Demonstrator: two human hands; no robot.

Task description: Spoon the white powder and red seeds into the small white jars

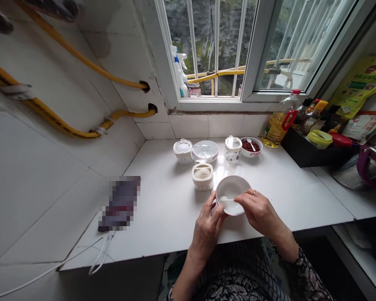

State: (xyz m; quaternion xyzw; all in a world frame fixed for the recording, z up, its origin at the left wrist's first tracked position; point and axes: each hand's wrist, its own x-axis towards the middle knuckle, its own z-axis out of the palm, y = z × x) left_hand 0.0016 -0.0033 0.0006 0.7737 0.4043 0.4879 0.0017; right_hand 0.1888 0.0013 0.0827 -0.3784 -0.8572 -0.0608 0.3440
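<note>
At the near middle of the bench (pixel 163 209), the left hand (pixel 207 229) clasps the bowl (pixel 233 186) by its left side; the right hand (pixel 260 211) pinches a spoon (pixel 228 201) inside. Stiff, probably light and breakable, the smooth bowl suits a rim-and-wall hold.

The counter (pixel 163 209) is looking smooth and glossy, reflecting light. The near bowl (pixel 233 185) is showing a smooth inside, ceramic or plastic, one cannot tell. At right, the kettle (pixel 347 172) is shining like metal, and the oil bottle (pixel 272 130) is looking like clear plastic. The far wall tiles (pixel 192 126) are appearing smooth, and the right sleeve (pixel 311 274) is looking like matt cloth.
</note>
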